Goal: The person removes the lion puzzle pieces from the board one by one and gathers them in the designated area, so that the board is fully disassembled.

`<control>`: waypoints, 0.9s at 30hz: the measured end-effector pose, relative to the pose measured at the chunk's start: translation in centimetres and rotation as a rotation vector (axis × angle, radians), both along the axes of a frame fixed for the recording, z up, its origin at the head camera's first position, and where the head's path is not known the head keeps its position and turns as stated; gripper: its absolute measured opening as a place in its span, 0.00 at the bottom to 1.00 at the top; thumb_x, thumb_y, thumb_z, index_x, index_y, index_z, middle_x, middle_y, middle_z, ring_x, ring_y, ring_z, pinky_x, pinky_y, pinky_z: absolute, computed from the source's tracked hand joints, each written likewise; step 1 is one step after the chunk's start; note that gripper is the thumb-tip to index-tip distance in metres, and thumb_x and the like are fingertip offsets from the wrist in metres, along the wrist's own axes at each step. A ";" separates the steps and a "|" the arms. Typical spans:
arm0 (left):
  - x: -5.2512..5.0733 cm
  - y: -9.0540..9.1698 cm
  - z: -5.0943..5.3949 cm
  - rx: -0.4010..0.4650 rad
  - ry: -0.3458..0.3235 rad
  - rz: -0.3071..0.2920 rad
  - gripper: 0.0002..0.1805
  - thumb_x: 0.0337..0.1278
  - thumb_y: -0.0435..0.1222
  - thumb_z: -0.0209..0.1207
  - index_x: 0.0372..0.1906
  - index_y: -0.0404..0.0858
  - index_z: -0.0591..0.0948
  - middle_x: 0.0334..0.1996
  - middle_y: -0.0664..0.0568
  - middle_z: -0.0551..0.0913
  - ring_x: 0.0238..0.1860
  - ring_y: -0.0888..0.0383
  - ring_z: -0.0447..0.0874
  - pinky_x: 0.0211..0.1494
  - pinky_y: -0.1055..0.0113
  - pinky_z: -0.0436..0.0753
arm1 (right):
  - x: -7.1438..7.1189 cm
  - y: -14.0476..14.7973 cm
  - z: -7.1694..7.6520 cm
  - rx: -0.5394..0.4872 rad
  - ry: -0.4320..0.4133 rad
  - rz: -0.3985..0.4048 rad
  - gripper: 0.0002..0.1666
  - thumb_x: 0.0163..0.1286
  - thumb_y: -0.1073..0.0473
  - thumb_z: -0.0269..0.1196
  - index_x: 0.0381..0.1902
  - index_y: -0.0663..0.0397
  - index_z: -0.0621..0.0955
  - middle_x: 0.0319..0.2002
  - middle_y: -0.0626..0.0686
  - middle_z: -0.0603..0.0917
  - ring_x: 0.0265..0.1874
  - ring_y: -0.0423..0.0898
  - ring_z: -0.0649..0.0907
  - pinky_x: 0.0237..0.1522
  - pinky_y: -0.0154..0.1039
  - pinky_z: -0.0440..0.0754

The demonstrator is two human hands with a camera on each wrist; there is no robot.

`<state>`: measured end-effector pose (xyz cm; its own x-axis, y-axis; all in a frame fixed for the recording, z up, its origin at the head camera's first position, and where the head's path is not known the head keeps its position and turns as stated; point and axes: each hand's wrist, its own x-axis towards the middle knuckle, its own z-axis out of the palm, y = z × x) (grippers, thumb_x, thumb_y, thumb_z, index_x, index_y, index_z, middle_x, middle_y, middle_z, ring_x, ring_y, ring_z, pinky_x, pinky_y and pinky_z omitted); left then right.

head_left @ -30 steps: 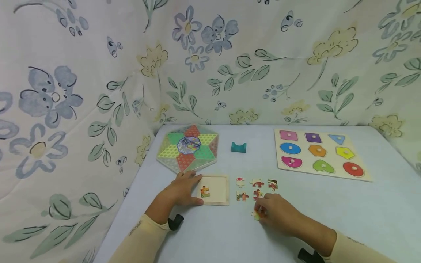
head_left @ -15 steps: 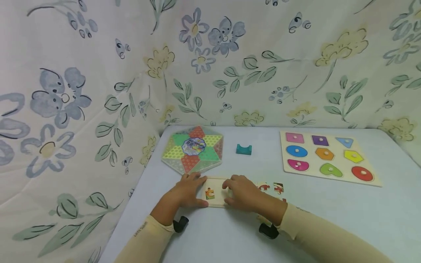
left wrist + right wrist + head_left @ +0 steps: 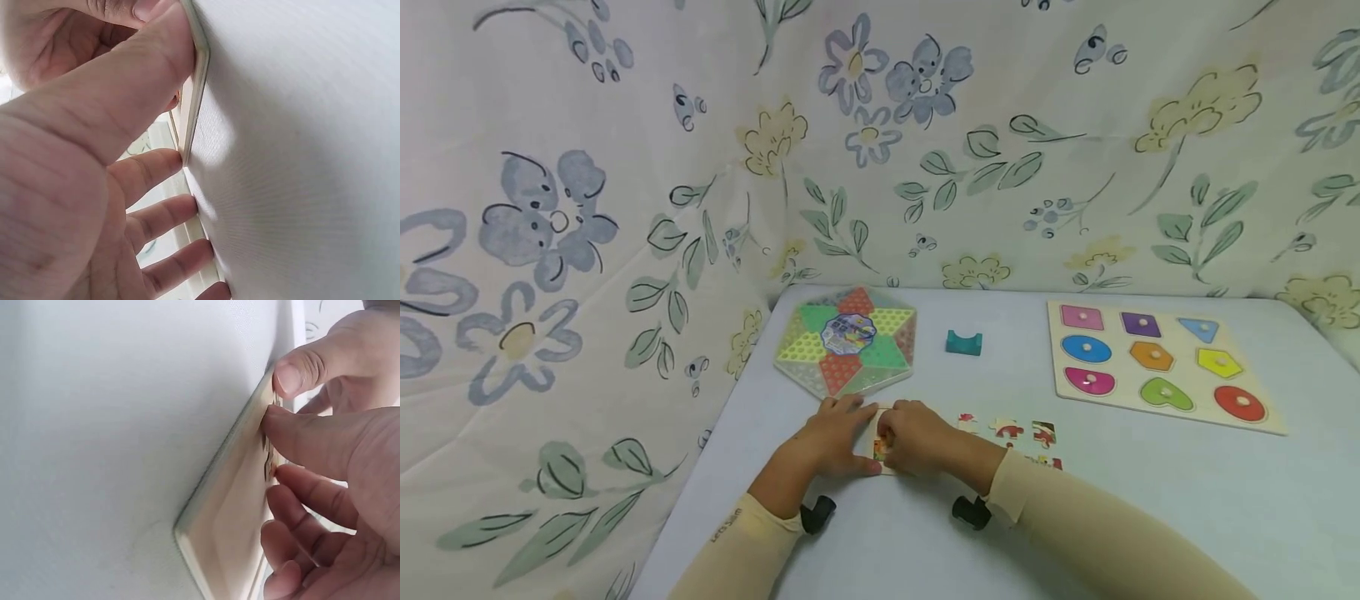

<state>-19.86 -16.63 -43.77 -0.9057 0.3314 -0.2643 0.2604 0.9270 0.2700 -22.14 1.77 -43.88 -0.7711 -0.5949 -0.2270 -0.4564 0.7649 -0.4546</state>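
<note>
My left hand (image 3: 829,440) grips the small wooden puzzle tray (image 3: 219,534) at its left side, thumb at the near edge and forefinger at the far edge. Over the tray, my right hand (image 3: 919,438) pinches a jigsaw piece, mostly hidden behind the fingers. Another jigsaw piece (image 3: 880,451), orange and green, lies in the tray's left part next to my right fingertips. In the right wrist view, the thumb (image 3: 306,434) and fingers meet at thin piece edges along the tray. Several loose pieces (image 3: 1009,429) lie right of the tray, partly covered by my right forearm.
A hexagonal Chinese checkers board (image 3: 850,342) lies just behind my left hand. Behind the tray sits a teal curved block (image 3: 964,342). A shape-puzzle board (image 3: 1157,358) with knobbed pieces lies at the right. Floral cloth (image 3: 1000,167) hangs behind the table (image 3: 1150,483).
My right hand has moved left from the loose pieces at the right, carrying a jigsaw piece to the tray beside the other piece. The left hand has stayed on the tray; the head view shifts slightly.
</note>
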 end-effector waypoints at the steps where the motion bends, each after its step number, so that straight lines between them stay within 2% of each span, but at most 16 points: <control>1: 0.0 0.1 0.0 0.001 -0.001 0.000 0.51 0.49 0.60 0.73 0.78 0.48 0.68 0.77 0.47 0.62 0.74 0.39 0.60 0.68 0.39 0.72 | 0.0 0.1 0.0 -0.001 -0.012 -0.004 0.19 0.61 0.54 0.76 0.49 0.49 0.85 0.37 0.44 0.78 0.41 0.43 0.75 0.47 0.40 0.77; 6: -0.2 0.2 0.2 -0.006 -0.003 -0.004 0.52 0.49 0.60 0.73 0.78 0.48 0.67 0.77 0.46 0.62 0.74 0.38 0.60 0.67 0.38 0.72 | -0.5 1.5 0.1 -0.036 -0.071 -0.051 0.21 0.60 0.57 0.74 0.51 0.52 0.83 0.39 0.46 0.78 0.42 0.45 0.75 0.51 0.45 0.78; 10: -0.4 0.1 0.2 -0.011 0.001 -0.003 0.52 0.49 0.60 0.73 0.78 0.47 0.67 0.77 0.45 0.62 0.75 0.37 0.59 0.67 0.36 0.71 | -0.4 3.5 1.1 -0.082 -0.070 -0.114 0.22 0.59 0.59 0.74 0.52 0.52 0.83 0.41 0.47 0.79 0.44 0.46 0.76 0.52 0.48 0.78; 14: -0.8 -0.2 0.0 -0.008 0.010 -0.007 0.51 0.50 0.60 0.73 0.78 0.47 0.67 0.77 0.45 0.62 0.75 0.38 0.58 0.68 0.37 0.71 | 0.9 6.3 1.9 -0.091 -0.028 -0.165 0.22 0.61 0.55 0.76 0.52 0.51 0.82 0.41 0.46 0.80 0.44 0.44 0.77 0.53 0.45 0.80; 18: -1.0 -0.6 0.1 0.004 0.009 -0.013 0.51 0.49 0.59 0.74 0.77 0.47 0.68 0.77 0.45 0.62 0.75 0.37 0.59 0.67 0.37 0.71 | 2.8 8.4 2.0 -0.092 -0.031 -0.213 0.22 0.60 0.56 0.77 0.50 0.50 0.83 0.39 0.44 0.80 0.43 0.43 0.77 0.49 0.41 0.82; 23: -0.9 -1.2 0.5 0.006 0.005 -0.007 0.51 0.49 0.57 0.75 0.77 0.47 0.68 0.77 0.44 0.62 0.75 0.37 0.58 0.68 0.37 0.71 | 4.7 9.3 1.1 -0.105 -0.043 -0.173 0.21 0.58 0.56 0.79 0.47 0.50 0.84 0.37 0.42 0.80 0.42 0.42 0.77 0.50 0.44 0.82; 27: -0.9 -1.6 0.7 0.018 0.000 -0.005 0.51 0.49 0.56 0.75 0.78 0.47 0.67 0.78 0.44 0.62 0.76 0.36 0.57 0.69 0.38 0.71 | 5.3 9.4 0.4 -0.109 -0.041 -0.145 0.21 0.57 0.55 0.79 0.46 0.49 0.83 0.36 0.42 0.79 0.41 0.43 0.76 0.50 0.45 0.81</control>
